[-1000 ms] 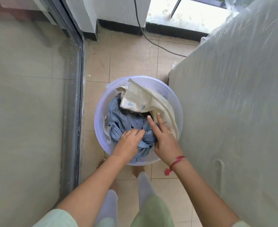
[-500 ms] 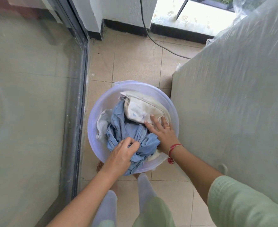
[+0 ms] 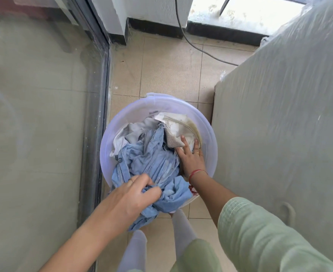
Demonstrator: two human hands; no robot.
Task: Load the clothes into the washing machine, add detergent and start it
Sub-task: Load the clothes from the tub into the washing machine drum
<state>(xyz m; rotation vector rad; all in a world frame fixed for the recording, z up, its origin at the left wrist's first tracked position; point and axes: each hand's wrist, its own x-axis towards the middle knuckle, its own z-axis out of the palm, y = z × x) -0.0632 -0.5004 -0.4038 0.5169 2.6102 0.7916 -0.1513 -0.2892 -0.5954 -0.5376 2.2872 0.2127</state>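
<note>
The left hand (image 3: pixel 131 195) is bunching a blue garment (image 3: pixel 152 163) in curled fingers at the near rim of a pale plastic tub (image 3: pixel 207 130), apparently gathering a load to lift. The right hand (image 3: pixel 191 156) is lying flat with fingers spread on cream cloth (image 3: pixel 178 124) beside the blue, seemingly pressing the rest down. The tub is sitting on a beige tiled floor (image 3: pixel 167 61), between a glass door (image 3: pixel 44 114) to the left and a large plastic-wrapped appliance (image 3: pixel 289 105), probably the washing machine, to the right. A black cable (image 3: pixel 191 43) is trailing across the tiles.

Crumpled blue and cream clothes (image 3: pixel 152 156) fill tub (image 3: pixel 134 112).
</note>
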